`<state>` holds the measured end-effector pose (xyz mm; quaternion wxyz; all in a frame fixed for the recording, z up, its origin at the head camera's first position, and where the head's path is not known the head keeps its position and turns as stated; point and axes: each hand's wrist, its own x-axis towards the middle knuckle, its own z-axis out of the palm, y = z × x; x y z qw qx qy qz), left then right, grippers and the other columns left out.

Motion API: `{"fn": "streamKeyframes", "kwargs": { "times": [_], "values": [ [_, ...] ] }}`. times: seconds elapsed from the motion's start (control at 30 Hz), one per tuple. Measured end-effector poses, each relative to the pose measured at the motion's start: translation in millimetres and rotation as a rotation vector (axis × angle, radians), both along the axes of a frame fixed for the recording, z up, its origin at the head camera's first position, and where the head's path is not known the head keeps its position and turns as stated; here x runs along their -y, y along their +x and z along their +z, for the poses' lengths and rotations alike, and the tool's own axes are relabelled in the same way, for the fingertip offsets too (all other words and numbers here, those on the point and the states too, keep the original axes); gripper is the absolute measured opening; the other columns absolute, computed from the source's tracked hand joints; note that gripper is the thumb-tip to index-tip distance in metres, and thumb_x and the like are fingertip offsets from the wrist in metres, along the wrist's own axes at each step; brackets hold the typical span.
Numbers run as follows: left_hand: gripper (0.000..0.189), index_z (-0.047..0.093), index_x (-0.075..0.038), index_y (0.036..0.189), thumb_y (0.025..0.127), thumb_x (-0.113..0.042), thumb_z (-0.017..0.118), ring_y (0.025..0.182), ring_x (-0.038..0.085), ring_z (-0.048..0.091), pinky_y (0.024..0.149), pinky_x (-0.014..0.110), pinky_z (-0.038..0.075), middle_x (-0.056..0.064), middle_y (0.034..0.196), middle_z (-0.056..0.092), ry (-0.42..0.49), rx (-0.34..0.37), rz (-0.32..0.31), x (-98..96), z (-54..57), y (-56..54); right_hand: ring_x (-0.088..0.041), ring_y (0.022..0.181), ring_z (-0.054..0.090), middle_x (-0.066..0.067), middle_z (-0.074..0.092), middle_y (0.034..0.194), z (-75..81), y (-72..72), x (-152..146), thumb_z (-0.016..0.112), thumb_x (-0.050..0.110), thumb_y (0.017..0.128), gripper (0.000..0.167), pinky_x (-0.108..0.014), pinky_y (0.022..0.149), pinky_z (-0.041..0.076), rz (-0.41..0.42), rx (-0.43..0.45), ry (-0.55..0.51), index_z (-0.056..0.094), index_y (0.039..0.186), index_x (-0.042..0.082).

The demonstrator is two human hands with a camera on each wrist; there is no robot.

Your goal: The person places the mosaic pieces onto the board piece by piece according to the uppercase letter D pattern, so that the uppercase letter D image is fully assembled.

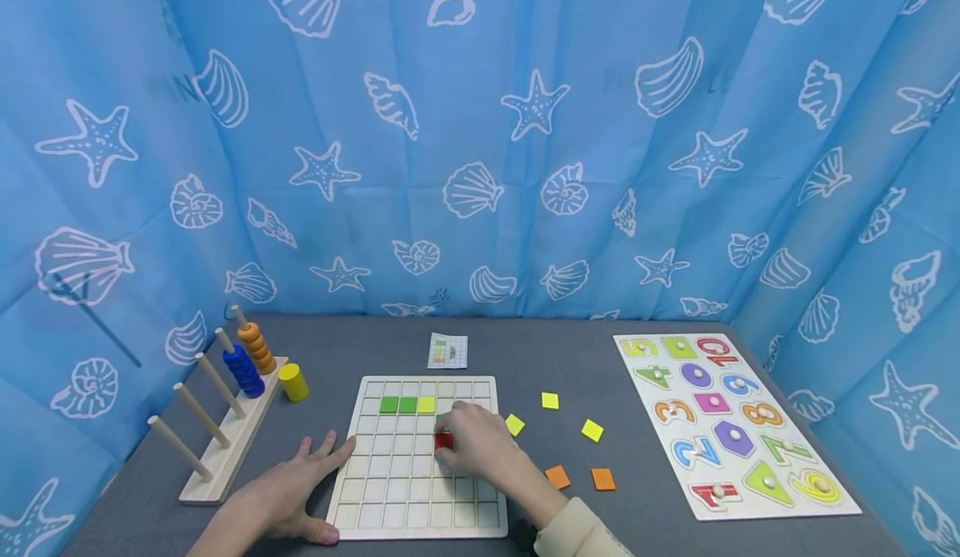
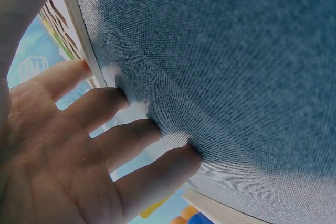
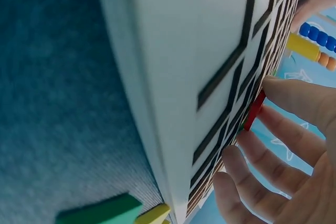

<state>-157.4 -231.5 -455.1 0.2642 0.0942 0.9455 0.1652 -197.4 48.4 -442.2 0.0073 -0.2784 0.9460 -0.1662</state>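
My right hand (image 1: 480, 444) is over the right half of a white gridded board (image 1: 375, 490). Thumb and index finger pinch a red square tile (image 3: 255, 109) at the board's surface; whether it lies fully in a cell cannot be told. A bit of green shows just above the red tile, mostly hidden by the fingers. In an upper row of the board sit two green tiles (image 1: 398, 404) and a yellow tile (image 1: 426, 405). My left hand (image 1: 288, 490) rests at the board's left edge, fingers spread and fingertips down on the grey cloth.
Loose yellow tiles (image 1: 550, 400) and orange tiles (image 1: 603, 479) lie right of the board. A small pattern card (image 1: 447, 351) is behind it. At left stand a wooden peg rack (image 1: 232, 449) with rings and a yellow cylinder (image 1: 293, 383). A number puzzle (image 1: 735, 428) lies at right.
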Motion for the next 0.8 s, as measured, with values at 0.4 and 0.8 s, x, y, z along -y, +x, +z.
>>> {"fn": "streamKeyframes", "kwargs": {
  "times": [0.4, 0.8],
  "values": [
    [0.119, 0.034, -0.016, 0.16, 0.062, -0.048, 0.093, 0.146, 0.067, 0.019, 0.104, 0.083, 0.029, 0.031, 0.164, 0.028, -0.002, 0.005, 0.002, -1.2, 1.8, 0.5, -0.006, 0.067, 0.045, 0.004, 0.061, 0.078, -2.7, -1.0, -1.3, 0.08, 0.012, 0.084, 0.011, -0.02, 0.052, 0.037, 0.006, -0.004, 0.003, 0.081, 0.094, 0.017],
    [0.117, 0.035, -0.017, 0.16, 0.063, -0.047, 0.093, 0.147, 0.066, 0.019, 0.104, 0.083, 0.029, 0.031, 0.165, 0.027, -0.015, 0.017, 0.007, -1.3, 1.9, 0.5, -0.004, 0.066, 0.045, 0.005, 0.063, 0.08, -0.8, 1.9, -3.2, 0.083, 0.015, 0.083, 0.013, -0.02, 0.05, 0.037, 0.011, -0.013, -0.009, 0.081, 0.096, 0.017]
  ]
}}
